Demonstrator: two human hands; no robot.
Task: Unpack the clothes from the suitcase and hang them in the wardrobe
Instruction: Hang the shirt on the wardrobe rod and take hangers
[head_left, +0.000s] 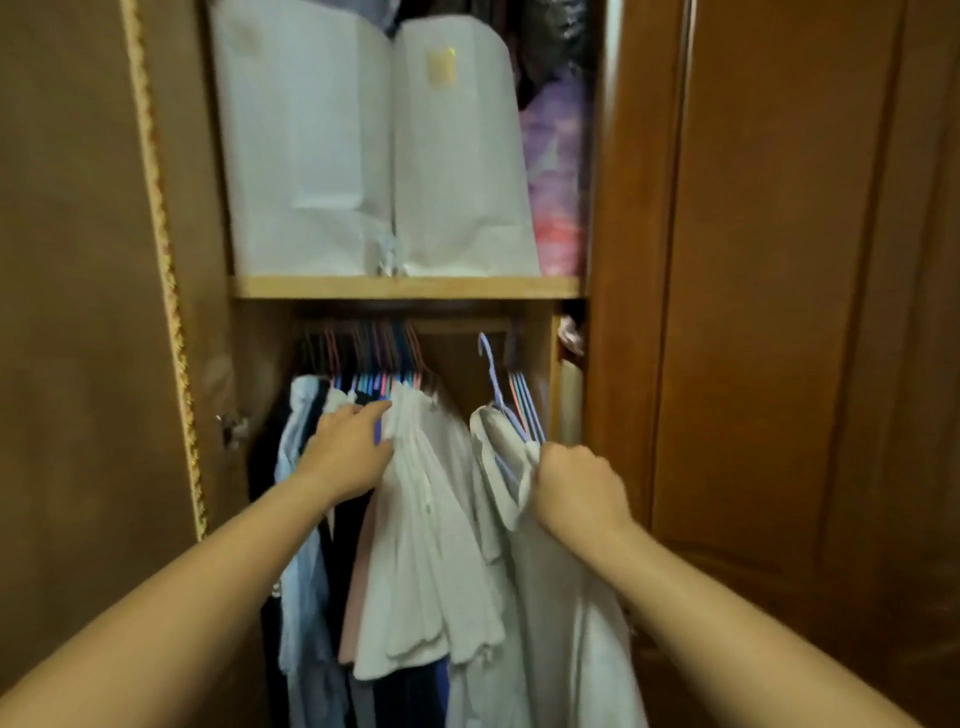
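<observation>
The open wardrobe holds a rail (447, 326) under a wooden shelf (405, 287). A packed row of hung clothes (415, 545) on pink and blue hangers fills the rail's left part. My left hand (349, 453) lies flat against these clothes, fingers spread at their shoulders. My right hand (579, 491) is closed on a white shirt (561, 597) at its shoulder, on a lilac hanger (493, 379) whose hook is just below the rail at the right. A few empty hangers (527, 405) sit beside it. The suitcase is out of view.
Two white garment bags (374, 156) stand on the shelf, with purple and pink bundles (556, 171) to their right. The left wardrobe door (93, 312) stands open; a closed brown door (779, 312) is on the right. A gap on the rail lies between the two hanger groups.
</observation>
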